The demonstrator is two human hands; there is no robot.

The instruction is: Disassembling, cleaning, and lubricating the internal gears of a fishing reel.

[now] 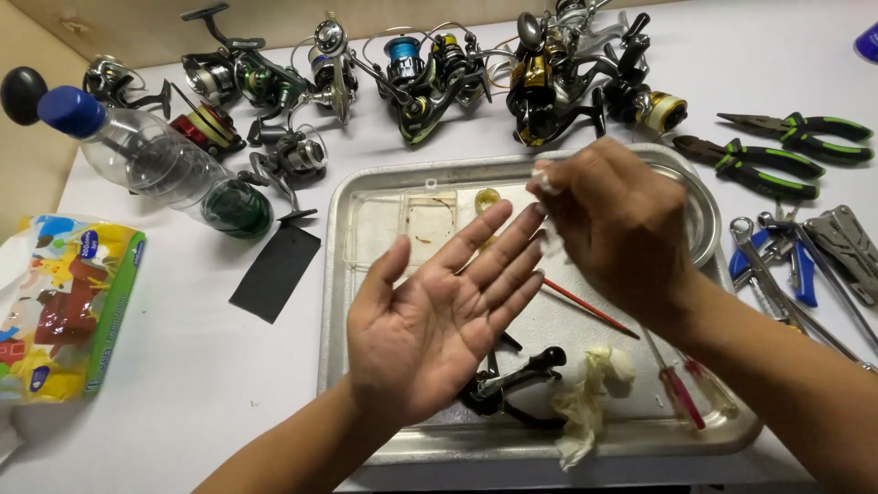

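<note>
A white counter (183, 366) fills the frame, a metal tray (338, 274) at its centre. Over the tray, the left hand (439, 320) lies palm up, fingers spread apart. The right hand (613, 220), centre right, has its fingers pinched together on a small white tissue scrap (546, 178), touching the left fingertips (530, 220).

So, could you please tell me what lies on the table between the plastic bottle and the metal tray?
In the head view, a flat black rectangular sheet lies on the white table between the plastic bottle and the metal tray.
</note>
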